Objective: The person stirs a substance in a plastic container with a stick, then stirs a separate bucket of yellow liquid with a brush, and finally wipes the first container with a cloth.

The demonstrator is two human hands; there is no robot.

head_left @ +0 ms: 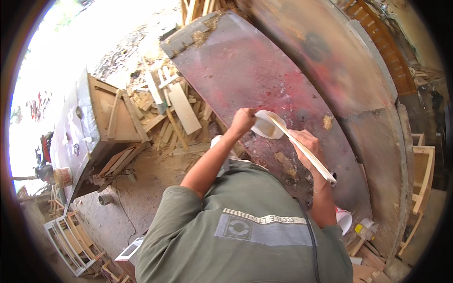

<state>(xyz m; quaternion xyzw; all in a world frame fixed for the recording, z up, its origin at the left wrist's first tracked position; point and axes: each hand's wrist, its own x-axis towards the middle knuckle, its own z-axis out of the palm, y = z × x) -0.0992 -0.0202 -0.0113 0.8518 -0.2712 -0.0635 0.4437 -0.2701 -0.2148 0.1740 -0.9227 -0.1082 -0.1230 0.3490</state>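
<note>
A white plastic tub (261,120) is tilted toward me above the red-stained table, with some pale stuff in its bottom. My left hand (243,121) is closed on its left rim. In my right hand (308,143) is a long, pale wooden stick (309,154), gripped partway along. One end of the stick reaches into the tub's mouth, and the other sticks out past my wrist. Whether the tub touches the table beneath it, I cannot tell.
The stained table (222,56) curves ahead, beside a second brown panel (325,52) on the right. Wood offcuts (184,108) are heaped to the left, near a wooden cabinet frame (115,111). Low on the right stand a white bucket (344,220) and a yellow-labelled container (364,230).
</note>
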